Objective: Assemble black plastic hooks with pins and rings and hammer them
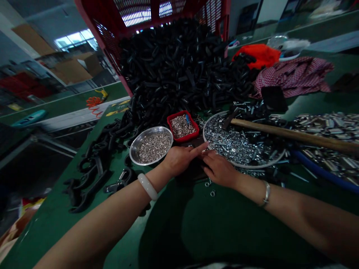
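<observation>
My left hand and my right hand come together over a dark flat block on the green table. The left index finger reaches out toward the right fingertips, and a small shiny bit of metal shows between them. Both hands look closed at the fingertips, but what they grip is mostly hidden. Left of my left hand sits a round metal bowl of small metal parts. Behind the hands stands a small red tray of screw-like pieces. Right of my right hand lies a wide round tray of nuts and bolts.
A red crate spills a heap of black curved parts. A wooden-handled hammer lies across the round tray. Metal cylinders fill a blue-rimmed container at right. Black clamps lie left; loose nuts lie near my right hand.
</observation>
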Tool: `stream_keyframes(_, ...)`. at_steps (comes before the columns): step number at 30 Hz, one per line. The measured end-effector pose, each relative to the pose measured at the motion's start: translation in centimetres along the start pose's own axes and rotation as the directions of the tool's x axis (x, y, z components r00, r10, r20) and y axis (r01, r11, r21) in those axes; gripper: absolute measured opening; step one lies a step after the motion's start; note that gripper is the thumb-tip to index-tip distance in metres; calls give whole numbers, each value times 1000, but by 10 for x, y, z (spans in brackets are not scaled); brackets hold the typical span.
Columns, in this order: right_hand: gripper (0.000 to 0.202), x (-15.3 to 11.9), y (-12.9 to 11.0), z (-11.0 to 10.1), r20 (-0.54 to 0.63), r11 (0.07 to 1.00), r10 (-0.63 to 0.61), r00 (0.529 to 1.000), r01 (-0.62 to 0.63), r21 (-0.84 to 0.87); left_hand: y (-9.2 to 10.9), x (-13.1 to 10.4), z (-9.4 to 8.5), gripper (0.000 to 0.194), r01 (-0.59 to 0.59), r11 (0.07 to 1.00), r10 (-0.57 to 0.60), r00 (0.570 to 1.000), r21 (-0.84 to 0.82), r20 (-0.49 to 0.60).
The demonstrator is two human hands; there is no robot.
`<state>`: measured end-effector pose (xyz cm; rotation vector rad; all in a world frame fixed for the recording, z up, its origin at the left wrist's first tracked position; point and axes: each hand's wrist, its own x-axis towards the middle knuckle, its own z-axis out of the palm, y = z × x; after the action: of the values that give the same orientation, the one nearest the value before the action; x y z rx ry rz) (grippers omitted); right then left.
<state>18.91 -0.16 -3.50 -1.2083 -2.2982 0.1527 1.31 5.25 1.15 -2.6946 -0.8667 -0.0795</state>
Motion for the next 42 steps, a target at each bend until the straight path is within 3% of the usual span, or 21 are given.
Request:
stream_keyframes(4,35,0,0,-1,-2,1000,-9,1000,9,25,0,-2,7,58,53,998,-56,995,-37,-84)
stream_keyframes(9,31,0,0,0,17,1000,7,1000,-7,2,2,-4,6,56,-93,996,93,993,14,-73)
stream_keyframes(15,26,1,-1,-2,19,1000,-1,1000,1,-24,0,-9,10,53,-138,990,139,986,16,-91)
stream_keyframes(19,30,1,-2,-1,0,1000,-2,1000,2,0,-7,-4,13,53,-38,988,23,995,-152,-101)
stream_keyframes(22,32,0,-2,-1,-19,1000,-5,1000,5,12,-12,0,14,61,80,929,-118,989,-362,-84)
stream_keyframes(25,32,0,-1,0,-21,1000,-4,1000,4,14,-14,2,13,69,160,880,-196,980,-448,-36)
stream_keyframes(31,33,-1,0,0,-25,1000,-3,1000,4,27,-8,1,7,61,148,964,-154,988,-219,-9)
stream_keyframes(37,34,-1,-1,1,-12,1000,2,1000,-1,21,-1,2,3,56,104,993,-105,994,-52,-27)
stream_keyframes(42,30,-1,0,2,24,1000,14,1000,-14,-10,1,7,-7,60,-46,998,45,999,48,19)
